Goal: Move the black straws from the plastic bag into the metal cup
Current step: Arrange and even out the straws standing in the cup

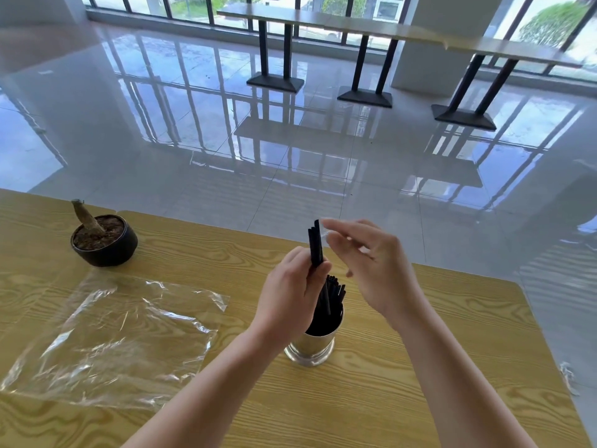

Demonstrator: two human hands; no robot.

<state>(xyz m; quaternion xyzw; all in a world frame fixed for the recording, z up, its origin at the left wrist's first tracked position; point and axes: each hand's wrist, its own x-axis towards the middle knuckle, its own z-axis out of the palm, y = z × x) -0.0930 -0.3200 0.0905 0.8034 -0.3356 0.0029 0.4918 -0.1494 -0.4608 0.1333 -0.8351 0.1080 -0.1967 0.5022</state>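
A shiny metal cup (pixel 310 350) stands on the wooden table (pixel 420 367) with several black straws (pixel 334 294) upright in it. Right above the cup, my left hand (pixel 289 294) grips a small bundle of black straws (pixel 315 242) held upright, their lower ends reaching down toward the cup's mouth. My right hand (pixel 371 266) hovers to the right of the bundle, fingers spread, with fingertips near the straw tops. The clear plastic bag (pixel 119 337) lies flat on the table at the left, with no straws visible in it.
A small dark pot (pixel 105 242) with soil and a cut stump sits at the table's back left. The table's far edge runs just behind the hands; beyond it is glossy tiled floor with high tables by the windows.
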